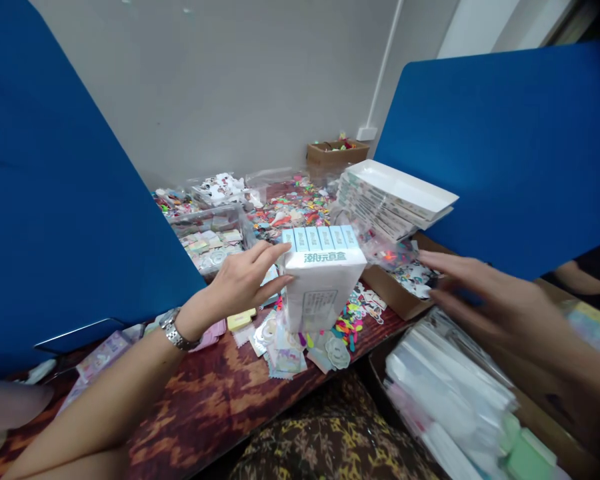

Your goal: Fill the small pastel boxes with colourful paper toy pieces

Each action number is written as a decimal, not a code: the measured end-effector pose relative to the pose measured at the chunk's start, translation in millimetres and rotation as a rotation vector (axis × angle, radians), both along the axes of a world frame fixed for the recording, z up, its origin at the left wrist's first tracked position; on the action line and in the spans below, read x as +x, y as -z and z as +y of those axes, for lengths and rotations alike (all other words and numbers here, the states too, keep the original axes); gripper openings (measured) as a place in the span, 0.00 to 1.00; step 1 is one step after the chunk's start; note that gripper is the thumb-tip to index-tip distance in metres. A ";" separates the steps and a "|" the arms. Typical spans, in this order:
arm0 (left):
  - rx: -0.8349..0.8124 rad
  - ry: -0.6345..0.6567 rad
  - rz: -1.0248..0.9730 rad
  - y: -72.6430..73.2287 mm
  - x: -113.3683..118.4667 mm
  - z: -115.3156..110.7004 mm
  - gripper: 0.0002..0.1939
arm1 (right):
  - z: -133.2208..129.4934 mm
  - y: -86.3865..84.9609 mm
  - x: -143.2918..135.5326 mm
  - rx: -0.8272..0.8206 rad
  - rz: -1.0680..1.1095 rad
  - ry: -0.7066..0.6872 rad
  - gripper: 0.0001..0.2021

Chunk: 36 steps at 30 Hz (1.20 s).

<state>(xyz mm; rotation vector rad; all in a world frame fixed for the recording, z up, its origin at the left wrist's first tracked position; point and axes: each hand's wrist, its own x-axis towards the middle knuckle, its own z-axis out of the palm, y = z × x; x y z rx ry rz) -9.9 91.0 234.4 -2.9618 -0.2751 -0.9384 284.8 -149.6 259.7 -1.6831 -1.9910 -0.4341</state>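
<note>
A white display box [325, 293] with green lettering stands upright in front of me, over the loose stickers. Its top shows a row of light blue small boxes [320, 238]. My left hand [247, 277], with a metal watch at the wrist, grips the box's left edge between thumb and fingers. To the right, apart from the box, my right hand [490, 303] is open, its fingers stretched out and slightly blurred. It is over the right edge of the table, near a cardboard box [397, 300] of stickers. Under the display box lie paper stickers [285, 353] and bright plastic pieces [350, 328].
White folded trays [397, 190] are stacked at the back right. Clear bins [213, 217] of stickers stand at the back left. Blue partitions [510, 153] flank the table [205, 413]. Plastic bags [445, 380] fill a carton below my right hand. A small carton [333, 155] sits by the wall.
</note>
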 end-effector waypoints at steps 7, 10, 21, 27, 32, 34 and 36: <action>-0.223 0.090 0.105 -16.3 6.4 -1.3 0.16 | 93.1 -3.2 -24.1 -0.067 -0.191 -0.169 0.23; -0.249 0.075 0.135 -24.4 5.3 -1.4 0.16 | 98.2 -6.2 -20.0 -0.075 -0.119 -0.193 0.15; -0.282 0.101 0.168 -50.0 -1.8 -13.2 0.09 | 93.4 -20.2 -24.8 -0.156 0.109 -0.308 0.08; -0.506 0.002 0.073 -37.9 -1.9 -4.8 0.06 | 99.3 -21.3 -24.6 -0.165 0.151 -0.204 0.08; -0.087 -0.127 -0.281 -27.7 -4.4 -29.1 0.07 | 103.8 -34.4 -25.2 -0.055 0.036 -0.194 0.09; 0.201 -0.025 -0.353 -19.7 -0.8 -52.8 0.09 | 111.4 -48.9 -31.4 0.057 -0.031 -0.158 0.11; 0.389 0.157 -0.223 -7.2 7.5 -76.0 0.07 | 126.5 -65.7 -42.0 0.146 -0.105 -0.111 0.14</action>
